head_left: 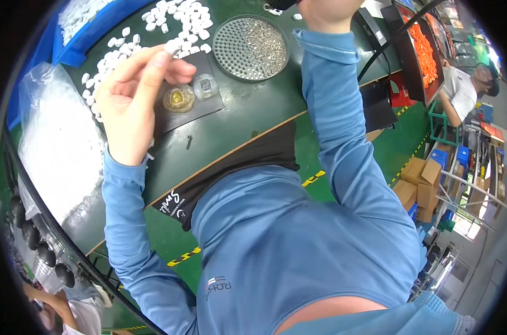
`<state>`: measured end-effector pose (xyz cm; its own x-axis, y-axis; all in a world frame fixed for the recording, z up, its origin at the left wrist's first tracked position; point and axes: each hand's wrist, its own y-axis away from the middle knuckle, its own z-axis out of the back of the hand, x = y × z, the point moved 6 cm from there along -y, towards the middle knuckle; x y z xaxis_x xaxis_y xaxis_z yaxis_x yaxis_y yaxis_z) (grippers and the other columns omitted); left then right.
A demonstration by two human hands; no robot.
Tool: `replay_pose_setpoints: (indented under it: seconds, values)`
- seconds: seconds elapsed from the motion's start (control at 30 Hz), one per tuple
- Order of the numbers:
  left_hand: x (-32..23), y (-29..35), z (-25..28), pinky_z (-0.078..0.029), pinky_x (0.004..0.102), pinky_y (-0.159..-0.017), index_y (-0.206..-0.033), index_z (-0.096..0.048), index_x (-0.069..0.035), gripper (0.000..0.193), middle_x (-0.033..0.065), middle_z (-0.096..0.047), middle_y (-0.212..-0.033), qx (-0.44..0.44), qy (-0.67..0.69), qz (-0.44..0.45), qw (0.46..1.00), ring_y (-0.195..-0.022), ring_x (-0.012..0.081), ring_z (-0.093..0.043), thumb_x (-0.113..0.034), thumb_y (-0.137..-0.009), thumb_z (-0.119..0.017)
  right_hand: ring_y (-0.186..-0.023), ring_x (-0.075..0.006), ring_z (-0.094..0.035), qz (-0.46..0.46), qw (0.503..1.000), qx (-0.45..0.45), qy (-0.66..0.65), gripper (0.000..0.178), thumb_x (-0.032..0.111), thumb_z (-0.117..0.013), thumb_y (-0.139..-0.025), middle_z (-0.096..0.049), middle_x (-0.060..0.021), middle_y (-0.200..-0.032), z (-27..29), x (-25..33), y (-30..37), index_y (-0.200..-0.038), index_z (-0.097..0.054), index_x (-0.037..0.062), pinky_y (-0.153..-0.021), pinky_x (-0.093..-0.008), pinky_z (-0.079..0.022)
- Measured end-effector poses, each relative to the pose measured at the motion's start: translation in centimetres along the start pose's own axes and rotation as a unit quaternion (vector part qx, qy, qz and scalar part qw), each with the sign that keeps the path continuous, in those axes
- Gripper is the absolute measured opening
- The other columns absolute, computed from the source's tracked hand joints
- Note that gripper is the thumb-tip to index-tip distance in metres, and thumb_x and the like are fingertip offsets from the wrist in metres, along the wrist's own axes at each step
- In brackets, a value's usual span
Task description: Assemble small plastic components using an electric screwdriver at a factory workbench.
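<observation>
My left hand (131, 92) is raised over the left of the dark green table, thumb and forefinger pinching a small white plastic piece (173, 46). Many similar white pieces (193, 15) lie loose behind and beside it. Below its fingers, a dark flat pad (208, 106) carries a round yellowish item (178, 99) and a clear round one (205, 86). My right hand (328, 12) reaches to the far edge of view, its fingers cut off. Close to it is a black object (280, 4), mostly out of frame; whether I hold it is unclear.
Between my hands stands a round tray (222, 62) with holes and many small metal parts. A blue bin (69, 53) and a clear bag (55, 145) of white material are at left. At right are a black bin (398, 39) of orange parts and a co-worker (462, 92).
</observation>
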<state>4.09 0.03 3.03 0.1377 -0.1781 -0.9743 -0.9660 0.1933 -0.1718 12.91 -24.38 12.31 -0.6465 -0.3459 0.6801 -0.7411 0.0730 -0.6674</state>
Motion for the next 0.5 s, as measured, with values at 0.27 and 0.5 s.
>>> replay_pose_setpoints:
  seconds: [0.27, 0.5]
  values:
    - [-4.3, -11.8, 5.7, -0.048, 0.0334, -0.067, -0.092, -0.067, 0.006, 0.032, 0.0128, -0.067, -0.076, -0.003, -0.299, -0.124, 0.946, -0.067, 0.0199, -0.061, -0.023, -0.101, -0.057, -0.052, -0.0181, -0.054, -0.04, 0.997, 0.038, -0.047, 0.084, 0.082, -0.049, -0.085, -0.054, -0.0083, -0.063, -1.4, -0.8, 1.5, -0.106, -0.055, 0.0013, -0.05, -0.0285, -0.045]
    - [-3.5, -20.9, 10.1, -0.052, 0.0557, -0.071, -0.075, -0.069, 0.01, 0.027, 0.0327, -0.065, -0.074, -0.092, -0.577, -0.28, 0.762, -0.072, 0.0493, -0.064, -0.016, -0.076, -0.059, -0.052, -0.0167, -0.056, -0.006, 0.999, 0.021, 0.04, 0.082, 0.078, -0.054, -0.087, -0.057, -0.0094, -0.064, 0.7, -1.3, 1.7, -0.105, -0.055, -0.0017, -0.048, -0.0274, -0.046]
